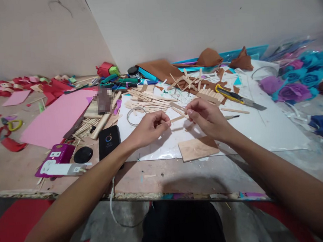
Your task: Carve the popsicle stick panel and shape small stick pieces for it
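1. Wooden craft stick (178, 119) spans the gap between the hands; I log it as the piece in work.
2. Left hand (152, 127): thumb and forefinger pinch its left end.
3. Right hand (206, 117): thumb and forefinger drawn together at the other end. From my remote post I cannot tell whether they grip it or merely touch.
4. Done, by my reading: a row of sticks (211, 93) set side by side, just beyond the right fingers. Whether they are glued, I cannot make out.
5. Remaining, I judge: most of the stock. A loose heap of craft sticks (154, 101) sprawls beyond the left fingertips; crossed sticks (188, 79) lie farther out.
6. Flat wooden board (198, 149) lies nearer me than the right fingers, touched by neither hand.
7. Yellow snap-off cutter (233, 96) rests to the right of the right fingers, unheld.
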The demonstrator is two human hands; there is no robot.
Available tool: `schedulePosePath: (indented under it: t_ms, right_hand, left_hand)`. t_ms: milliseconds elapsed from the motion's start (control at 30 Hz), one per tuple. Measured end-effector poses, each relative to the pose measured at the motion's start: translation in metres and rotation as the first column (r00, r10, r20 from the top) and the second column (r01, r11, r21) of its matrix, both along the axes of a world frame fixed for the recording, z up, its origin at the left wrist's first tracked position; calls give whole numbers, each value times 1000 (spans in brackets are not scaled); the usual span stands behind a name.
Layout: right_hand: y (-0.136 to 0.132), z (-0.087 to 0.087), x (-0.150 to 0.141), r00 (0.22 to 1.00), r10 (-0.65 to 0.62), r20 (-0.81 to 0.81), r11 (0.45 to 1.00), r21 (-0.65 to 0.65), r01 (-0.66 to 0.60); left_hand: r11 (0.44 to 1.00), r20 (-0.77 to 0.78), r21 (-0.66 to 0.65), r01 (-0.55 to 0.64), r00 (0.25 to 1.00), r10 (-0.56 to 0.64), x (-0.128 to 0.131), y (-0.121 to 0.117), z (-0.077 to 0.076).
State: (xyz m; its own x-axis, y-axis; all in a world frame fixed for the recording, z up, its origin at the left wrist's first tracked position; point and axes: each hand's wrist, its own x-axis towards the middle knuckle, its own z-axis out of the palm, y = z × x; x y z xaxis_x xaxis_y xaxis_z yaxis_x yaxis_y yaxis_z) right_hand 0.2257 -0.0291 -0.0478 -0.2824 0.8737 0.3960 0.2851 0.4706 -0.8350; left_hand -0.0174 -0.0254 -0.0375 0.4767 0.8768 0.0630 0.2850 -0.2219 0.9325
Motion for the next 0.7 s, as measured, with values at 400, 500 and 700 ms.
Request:
schedulePosePath:
  t_ms: [400, 500, 700]
  right_hand:
    - [-8, -1, -7, 999, 47, 1, 998, 45, -47]
    - [-8, 0, -8, 996, -29, 82, 985, 173, 14]
    - [-12, 1, -9, 993, -104, 57, 960, 265, 85]
  left_hand:
    - [995, 158, -53, -79, 984, 87, -1, 3, 4]
    - [992, 169, -96, -77, 981, 92, 1, -1, 5]
    - [990, 136, -114, -78, 986, 93, 3, -4, 3]
